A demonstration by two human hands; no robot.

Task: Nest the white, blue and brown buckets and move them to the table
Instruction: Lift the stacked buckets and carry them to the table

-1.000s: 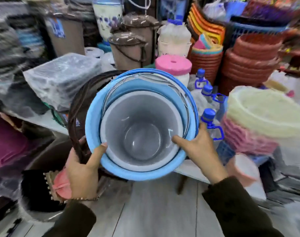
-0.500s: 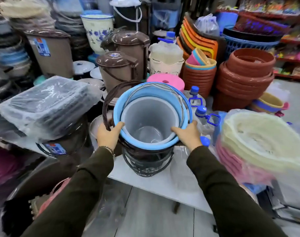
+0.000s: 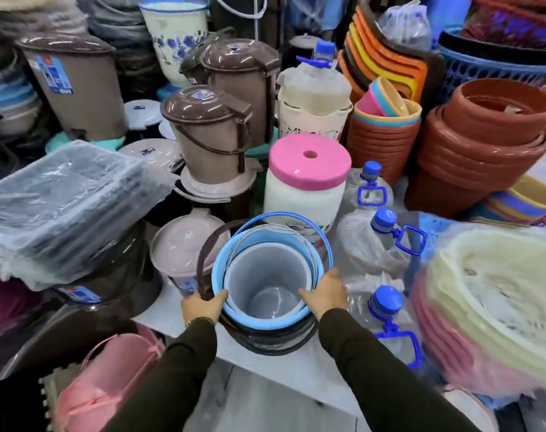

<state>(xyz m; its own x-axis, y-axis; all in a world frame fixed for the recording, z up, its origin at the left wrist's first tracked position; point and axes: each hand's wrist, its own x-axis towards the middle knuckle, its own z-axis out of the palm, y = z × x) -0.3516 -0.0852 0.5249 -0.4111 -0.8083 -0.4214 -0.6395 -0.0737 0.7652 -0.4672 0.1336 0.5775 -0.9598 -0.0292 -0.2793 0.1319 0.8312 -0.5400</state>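
Three buckets sit nested, mouth up: the white bucket (image 3: 267, 285) innermost, the blue bucket (image 3: 221, 266) around it, the dark brown bucket (image 3: 271, 339) outermost. The stack rests on or just above the white table (image 3: 265, 372); contact is hidden. My left hand (image 3: 203, 307) grips the rim on the left side. My right hand (image 3: 326, 293) grips the rim on the right side. The blue and brown handles stand tilted back behind the rims.
A pink-lidded white jar (image 3: 306, 182) stands right behind the stack. Clear jugs with blue caps (image 3: 380, 244) crowd the right. A beige lidded bin (image 3: 184, 247) and wrapped trays (image 3: 69, 207) are at left. Cream and pink baskets (image 3: 496, 307) bulge at far right.
The nested stack, tipped toward me a second ago, has been turned upright and carried forward and down to the table. Both hands kept hold of its rim.
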